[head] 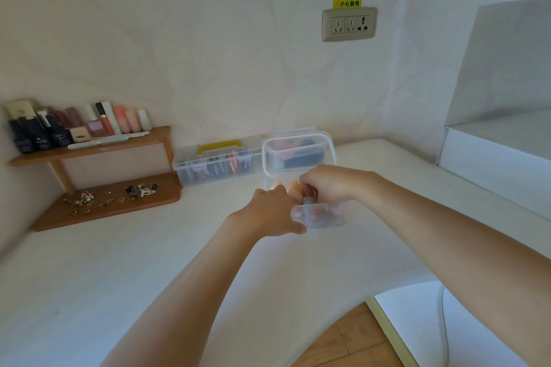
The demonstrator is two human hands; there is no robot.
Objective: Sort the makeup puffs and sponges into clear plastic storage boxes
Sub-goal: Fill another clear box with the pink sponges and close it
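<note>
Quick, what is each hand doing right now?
Left hand: grip closed on the clear box.
Right hand: fingers curled over the sponges; grip cannot be told.

Clear glossy plastic box (320, 219), wooden shelf (89, 152)

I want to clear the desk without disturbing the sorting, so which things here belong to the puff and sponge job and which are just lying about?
Part of the job:
- small clear box under both hands
- orange sponges in it
- lidded clear box behind
- long clear box with the yellow handle

Just lying about:
- wooden shelf of cosmetic bottles
- jewellery on its lower board
- wall socket
</note>
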